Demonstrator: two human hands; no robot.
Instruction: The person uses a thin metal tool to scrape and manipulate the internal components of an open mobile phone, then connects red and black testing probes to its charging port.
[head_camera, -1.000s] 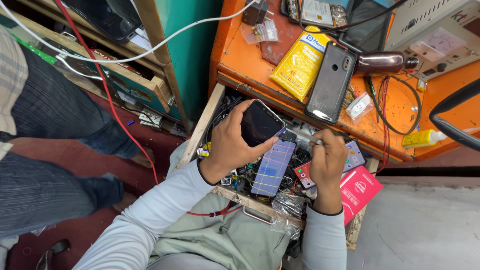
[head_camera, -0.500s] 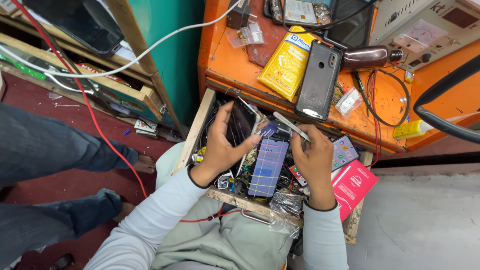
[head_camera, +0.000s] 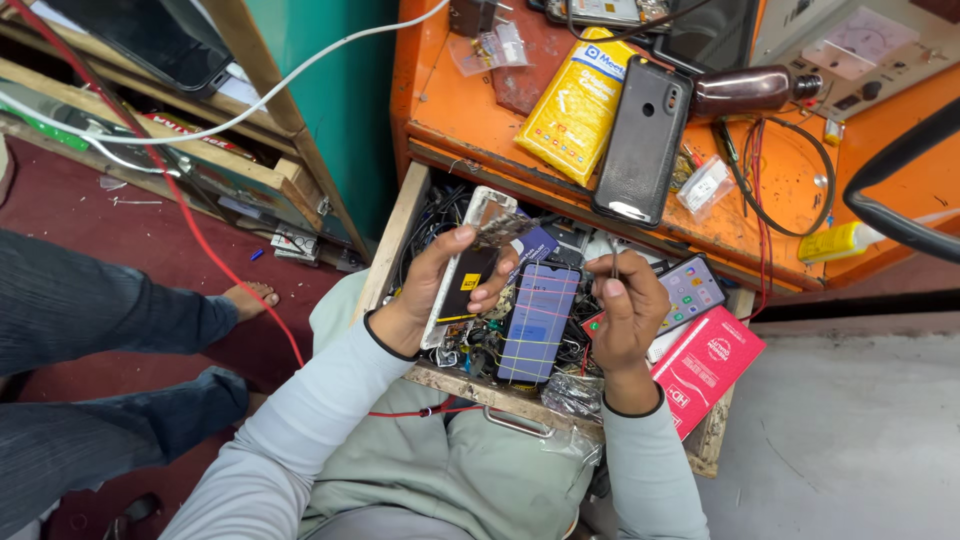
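- Landmark: open wooden drawer under the orange counter, crammed with phone parts and wires.
- Nearest the person, over the drawer's front half: left hand, fingers curled around a white-edged phone frame with a dark inner face, thumb and forefinger pinching a small brownish part at its top.
- Right of it, over the drawer's middle: right hand, fingers pressed together, pinching thin metal tweezers upright.
- Between the hands, lying in the drawer: dark phone screen with coloured lines.
- At the drawer's right edge: red box, partly overhanging.
- Beyond the drawer, on the counter: black phone face down, yellow packet just left of it, brown bottle further right.
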